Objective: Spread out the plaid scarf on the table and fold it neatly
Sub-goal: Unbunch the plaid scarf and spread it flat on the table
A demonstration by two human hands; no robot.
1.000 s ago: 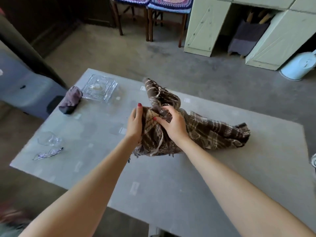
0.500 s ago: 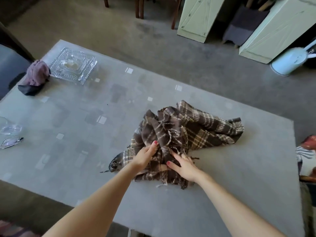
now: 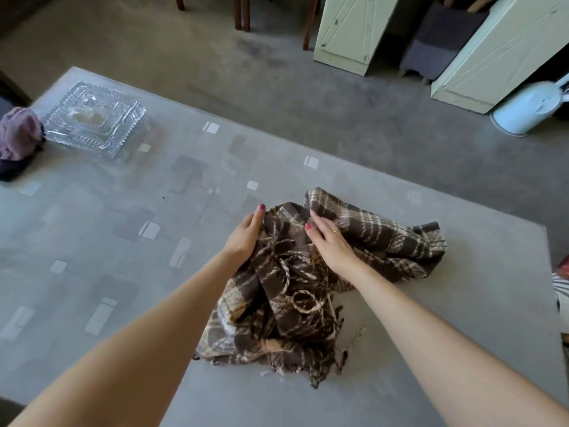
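Observation:
The brown and beige plaid scarf point(image 3: 295, 309) lies crumpled in a heap on the grey table point(image 3: 123, 241), right of centre, its fringe trailing toward the near edge. My left hand point(image 3: 244, 235) grips the heap's upper left side, fingers tucked into the folds. My right hand point(image 3: 331, 241) rests on top of the heap just beside it, fingers curled into the cloth. Both hands sit close together at the far part of the scarf.
A square cut-glass dish point(image 3: 92, 118) stands at the table's far left, with a mauve bundle of cloth point(image 3: 18, 134) beside it. Beyond the table are pale green cabinet doors point(image 3: 351, 32), chair legs point(image 3: 243, 10) and a white watering can point(image 3: 523, 109) on the floor.
The scarf was held up off the table, then dropped into a heap. Both hands have since shifted from the heap's near side to its far part, and the view has moved.

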